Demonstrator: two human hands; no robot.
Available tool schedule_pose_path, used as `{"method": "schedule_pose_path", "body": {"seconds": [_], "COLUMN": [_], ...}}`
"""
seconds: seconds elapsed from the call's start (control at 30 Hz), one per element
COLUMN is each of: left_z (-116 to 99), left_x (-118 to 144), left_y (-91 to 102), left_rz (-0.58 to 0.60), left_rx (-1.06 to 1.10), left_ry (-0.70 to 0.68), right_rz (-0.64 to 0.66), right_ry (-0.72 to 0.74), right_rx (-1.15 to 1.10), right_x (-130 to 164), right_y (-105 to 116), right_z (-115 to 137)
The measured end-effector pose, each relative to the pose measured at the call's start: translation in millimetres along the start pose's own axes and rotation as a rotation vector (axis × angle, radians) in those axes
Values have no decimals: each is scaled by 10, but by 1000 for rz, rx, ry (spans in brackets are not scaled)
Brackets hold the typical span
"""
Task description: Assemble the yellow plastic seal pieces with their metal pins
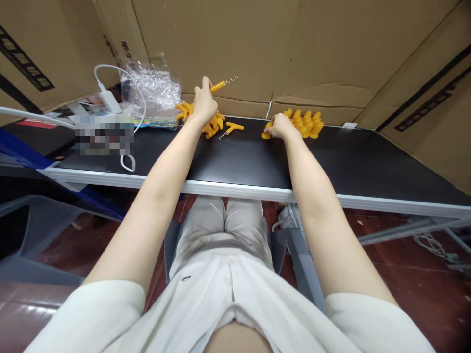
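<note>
As our left hand (205,102) is gripping a corkscrew (218,87), our right hand (281,126), pinching the yellow cluster's (306,124) edge, is risking toppling nudges.

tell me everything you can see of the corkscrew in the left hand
The corkscrew shows a yellow, ribbed section that looks like plastic, and a thin, shiny spiral that looks like metal. The left hand grips its other end, so that end is hidden. It slants, spiral rising toward the picture's right, held above the black table in front of the cardboard. Nothing but the hand visibly touches it.
</note>
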State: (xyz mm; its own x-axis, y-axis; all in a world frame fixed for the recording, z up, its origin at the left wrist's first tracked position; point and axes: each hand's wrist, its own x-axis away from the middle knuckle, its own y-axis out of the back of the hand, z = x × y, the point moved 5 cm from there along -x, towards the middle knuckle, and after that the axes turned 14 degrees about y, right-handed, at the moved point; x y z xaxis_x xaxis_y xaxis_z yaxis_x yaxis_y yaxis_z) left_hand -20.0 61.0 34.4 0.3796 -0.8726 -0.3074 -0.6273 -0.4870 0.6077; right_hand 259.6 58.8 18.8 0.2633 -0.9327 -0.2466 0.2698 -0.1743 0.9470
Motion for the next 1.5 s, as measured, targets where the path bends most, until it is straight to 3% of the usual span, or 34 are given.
{"method": "schedule_pose_path", "body": {"seconds": [0.13, 0.33, 0.6, 0.87, 1.13, 1.5], "left_z": [229, 422, 364, 262, 219, 225], "left_x": [-42, -97, 30, 155, 202, 209], "left_y": [-198, -302, -247, -245, -250, -233], "left_rz": [16, 41, 51, 45, 65, 71], "left_rx": [19, -10, 12, -59, -88, -98], "left_ry": [-171, -224, -261, -276, -316, -273], "right_rz": [-19, -73, -101, -216, -298, -310], "right_ry": [-27, -23, 37, 128, 326, 539], "right_rx": [-27, -47, -107, -135, -105, -212], "right_x": [47, 41, -84, -149, -100, -183], "right_y": [-23, -105, -225, -170, -52, -94], "right_z": [1, -30, -119, -109, 96, 44]}}
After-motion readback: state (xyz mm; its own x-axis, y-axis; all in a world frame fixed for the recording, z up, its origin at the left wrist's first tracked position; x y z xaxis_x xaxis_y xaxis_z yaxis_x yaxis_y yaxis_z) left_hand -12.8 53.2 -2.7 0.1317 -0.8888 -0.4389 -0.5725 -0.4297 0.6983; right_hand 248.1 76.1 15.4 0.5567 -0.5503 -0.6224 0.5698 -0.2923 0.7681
